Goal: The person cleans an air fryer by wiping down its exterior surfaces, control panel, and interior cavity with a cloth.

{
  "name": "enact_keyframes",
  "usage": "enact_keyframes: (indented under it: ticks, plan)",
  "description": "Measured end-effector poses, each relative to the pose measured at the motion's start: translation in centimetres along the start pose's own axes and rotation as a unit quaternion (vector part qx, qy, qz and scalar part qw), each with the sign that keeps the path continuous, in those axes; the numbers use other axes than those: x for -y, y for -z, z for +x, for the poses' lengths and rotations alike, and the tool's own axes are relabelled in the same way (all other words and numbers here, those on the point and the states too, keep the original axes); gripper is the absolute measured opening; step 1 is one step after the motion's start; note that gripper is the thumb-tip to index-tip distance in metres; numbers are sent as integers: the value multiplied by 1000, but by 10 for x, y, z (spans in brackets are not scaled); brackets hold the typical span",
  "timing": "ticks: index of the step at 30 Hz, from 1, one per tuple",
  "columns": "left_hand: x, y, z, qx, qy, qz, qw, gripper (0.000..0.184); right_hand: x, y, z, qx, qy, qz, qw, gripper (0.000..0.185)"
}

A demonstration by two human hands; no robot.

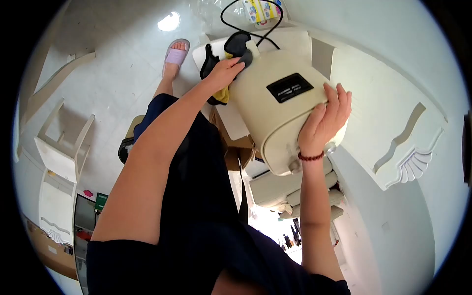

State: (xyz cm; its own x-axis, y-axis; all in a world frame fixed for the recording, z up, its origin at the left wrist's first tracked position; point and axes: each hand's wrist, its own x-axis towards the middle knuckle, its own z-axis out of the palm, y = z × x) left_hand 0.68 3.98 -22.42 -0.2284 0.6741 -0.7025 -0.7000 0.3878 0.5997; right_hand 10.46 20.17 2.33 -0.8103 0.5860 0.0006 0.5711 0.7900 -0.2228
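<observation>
A cream-coloured appliance point(255, 98) with rounded edges, a black label and two silvery knobs stands in front of me. My left hand point(223, 76) is at its left side, fingers closed on a small dark grey rounded piece point(246, 58); I cannot make out its kind. Around that hand are black curved items point(210, 61) with some yellow showing, partly hidden by the hand and forearm. Fingers stretched out, my right hand point(322, 123) rests on the appliance's right side near the knobs. A beaded red bracelet point(311, 157) circles the right wrist.
A black cable point(223, 19) loops behind the appliance, near a yellow-and-white packet point(263, 11). White furniture with a carved shell point(413, 166) stands to the right. A white chair point(61, 152) is at the left. Cardboard boxes point(235, 150) sit below the appliance.
</observation>
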Motion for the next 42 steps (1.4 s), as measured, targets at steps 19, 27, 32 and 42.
enact_keyframes:
  ticks: [19, 27, 32, 42]
  plan:
    - [-41, -63, -130, -53, -236, 48, 969, 32, -4, -3, 0, -36, 18, -14, 999, 37]
    - [-69, -72, -137, -57, -289, 94, 951, 30, -3, -2, -3, -44, 14, -13, 999, 35]
    - [-91, -87, -186, -12, -267, 47, 963, 31, -1, -1, -3, -34, -7, -17, 999, 36]
    - [-75, -78, -161, 12, -96, -53, 994, 43, -4, 2, -6, -34, -21, 0, 999, 35]
